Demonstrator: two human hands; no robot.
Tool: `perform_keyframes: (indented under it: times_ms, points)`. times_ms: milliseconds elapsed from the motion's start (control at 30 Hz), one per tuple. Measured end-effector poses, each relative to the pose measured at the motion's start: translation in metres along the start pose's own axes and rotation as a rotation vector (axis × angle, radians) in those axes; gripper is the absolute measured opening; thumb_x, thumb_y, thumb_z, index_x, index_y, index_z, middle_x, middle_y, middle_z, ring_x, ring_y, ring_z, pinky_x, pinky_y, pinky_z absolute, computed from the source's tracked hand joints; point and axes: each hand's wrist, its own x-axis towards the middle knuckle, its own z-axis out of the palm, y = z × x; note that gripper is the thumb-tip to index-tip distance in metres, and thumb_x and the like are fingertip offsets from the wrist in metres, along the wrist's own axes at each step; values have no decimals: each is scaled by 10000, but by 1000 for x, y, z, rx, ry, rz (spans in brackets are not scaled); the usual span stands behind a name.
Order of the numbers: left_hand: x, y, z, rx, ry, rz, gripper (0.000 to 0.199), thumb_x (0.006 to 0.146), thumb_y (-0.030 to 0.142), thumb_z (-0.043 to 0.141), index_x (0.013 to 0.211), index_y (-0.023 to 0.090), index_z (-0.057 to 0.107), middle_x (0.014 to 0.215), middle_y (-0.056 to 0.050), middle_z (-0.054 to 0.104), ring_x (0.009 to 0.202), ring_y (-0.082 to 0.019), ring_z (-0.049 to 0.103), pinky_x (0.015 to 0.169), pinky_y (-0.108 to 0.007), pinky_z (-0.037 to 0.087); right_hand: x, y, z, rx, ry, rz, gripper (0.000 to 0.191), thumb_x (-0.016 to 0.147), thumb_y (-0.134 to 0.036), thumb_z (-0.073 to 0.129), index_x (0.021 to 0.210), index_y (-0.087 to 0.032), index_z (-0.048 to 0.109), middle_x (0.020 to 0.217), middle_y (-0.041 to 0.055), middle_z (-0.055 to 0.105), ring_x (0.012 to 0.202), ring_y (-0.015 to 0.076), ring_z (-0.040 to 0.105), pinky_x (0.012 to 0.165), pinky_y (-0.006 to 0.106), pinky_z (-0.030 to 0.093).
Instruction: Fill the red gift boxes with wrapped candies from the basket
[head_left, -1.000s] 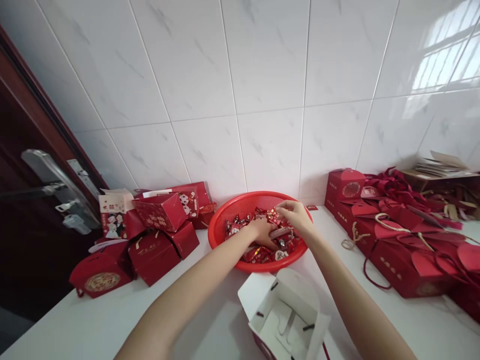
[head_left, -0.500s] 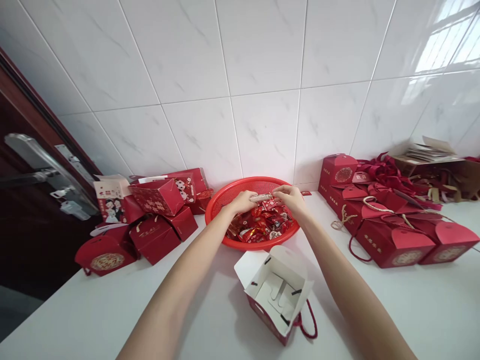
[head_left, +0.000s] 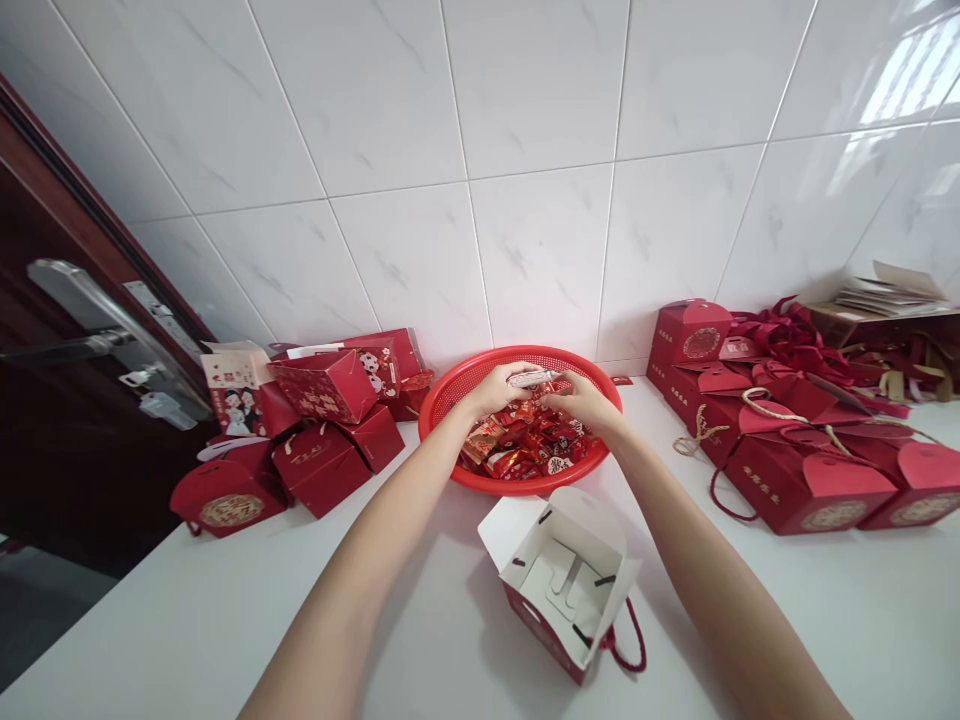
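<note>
A red plastic basket [head_left: 517, 487] holds many red wrapped sweets [head_left: 525, 440]. Over its contents, my left hand [head_left: 496, 390] is closed on a pale wrapped sweet [head_left: 531, 379]. On the right side of the basket, my right hand [head_left: 583, 398] is bent over the sweets, its fingertips near the pale one; what they hold, if anything, is too small to tell. Nearer to me stands an open red box [head_left: 562, 585], white inside, its flaps spread and a dark red cord loop at its right. Nothing lies inside it.
Several red gift boxes [head_left: 322, 465] are stacked at the left, beside a door with a metal handle [head_left: 112, 320]. More red boxes [head_left: 806, 480] with cords stand at the right, near dark red ribbons [head_left: 787, 340] and a carton [head_left: 900, 325]. A tiled wall rises behind.
The view has shifted slightly. My right hand has moved down toward the sweets and off the pale one, which stays in my left hand.
</note>
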Motion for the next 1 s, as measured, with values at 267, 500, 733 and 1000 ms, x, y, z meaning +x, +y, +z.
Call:
perform_keyframes:
  times_ms: [267,500,733,1000]
  points:
    - [-3,10,4,-117,94,-74,667,593,106,581,1257,167,614,1292,-107,642,789,-154,626,614,-240,470,-2,0,-1,-49,-8,14,213,642,-68,655,820,-186,660,549,-29,637,526,154,615,489,245,459]
    - [2,-11,2,107,185,-190,645,591,9,531,1212,151,629,1175,-87,698,919,-208,673,699,-264,532,1,8,-2,-71,74,-102,104,625,-141,574,658,-168,669,559,2,633,539,139,583,490,232,450]
    - [6,-19,3,225,196,-109,665,707,55,625,1358,159,534,1316,-132,621,1180,-251,610,966,-346,521,5,6,-1,85,246,-61,141,650,-178,563,752,-184,661,656,10,661,587,153,603,553,268,489]
    - [-2,1,10,356,210,189,442,828,226,664,1269,211,643,1325,-79,641,1264,-244,559,1126,-370,396,2,-4,-3,331,211,-27,115,637,-157,611,747,-190,606,593,-4,632,591,155,620,615,294,545]
